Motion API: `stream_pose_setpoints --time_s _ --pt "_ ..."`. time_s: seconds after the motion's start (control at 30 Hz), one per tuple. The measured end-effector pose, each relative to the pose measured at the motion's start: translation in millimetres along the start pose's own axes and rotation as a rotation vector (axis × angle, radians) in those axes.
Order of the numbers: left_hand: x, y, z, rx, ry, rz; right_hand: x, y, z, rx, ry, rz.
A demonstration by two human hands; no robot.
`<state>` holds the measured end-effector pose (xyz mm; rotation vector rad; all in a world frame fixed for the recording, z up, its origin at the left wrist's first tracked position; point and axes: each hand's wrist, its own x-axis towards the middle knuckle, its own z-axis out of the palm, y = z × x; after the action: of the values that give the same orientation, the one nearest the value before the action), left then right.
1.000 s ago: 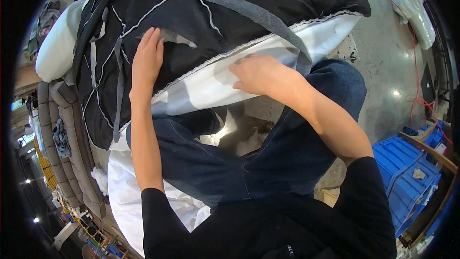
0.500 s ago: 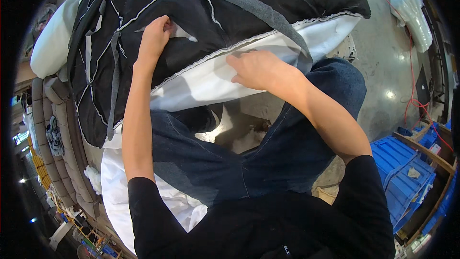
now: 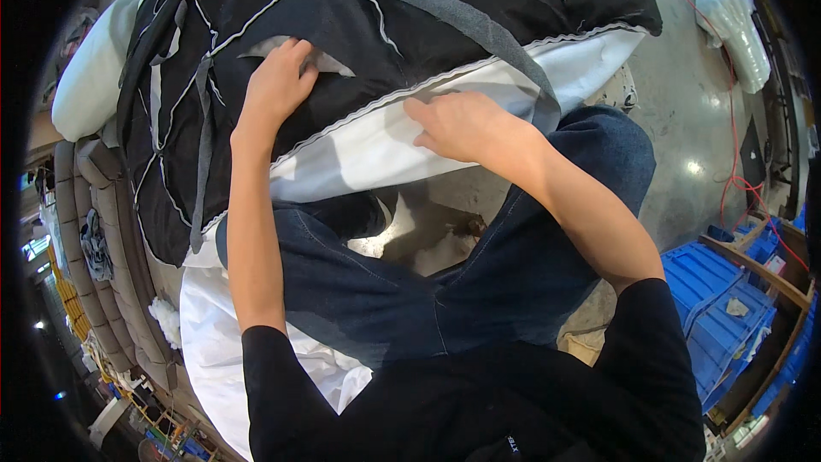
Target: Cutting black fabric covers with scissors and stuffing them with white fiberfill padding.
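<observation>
Both hands [image 3: 278, 85] [image 3: 457, 124] press cover edge [image 3: 402, 90].

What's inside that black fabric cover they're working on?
A white cushion shows along the open edge of the black cover, where the right hand presses. The left hand grips the cover higher up. How far the cushion reaches inside is hidden.

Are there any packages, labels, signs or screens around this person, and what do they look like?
No signs or screens show clearly.
Wrapped bundle: on the concrete floor, upper right; long, rounded, pale blue-white plastic wrap.
Blue crates: lower right by a wooden frame; ribbed, rectangular, bright blue.
Small tag: bottom centre on the person's black top; tiny and white.
</observation>
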<state>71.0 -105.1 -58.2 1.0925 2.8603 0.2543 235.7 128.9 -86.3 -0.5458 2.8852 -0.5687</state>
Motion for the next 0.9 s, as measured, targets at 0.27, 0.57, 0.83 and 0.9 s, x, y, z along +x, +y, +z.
stream_pose_setpoints --time_s 0.27,0.57,0.83,0.9 --pt "11 10 14 0.024 -0.012 -0.128 2 -10 -9 0.036 -0.108 0.025" --pt "3 30 6 0.239 0.002 -0.213 -2 -8 -14 0.075 -0.221 0.039" --pt "-26 -30 -16 -0.028 0.317 0.019 -5 -7 -26 0.08 -0.247 0.041" --pt "-14 -35 -11 -0.024 0.331 -0.063 -6 -6 -23 0.065 -0.201 0.035"
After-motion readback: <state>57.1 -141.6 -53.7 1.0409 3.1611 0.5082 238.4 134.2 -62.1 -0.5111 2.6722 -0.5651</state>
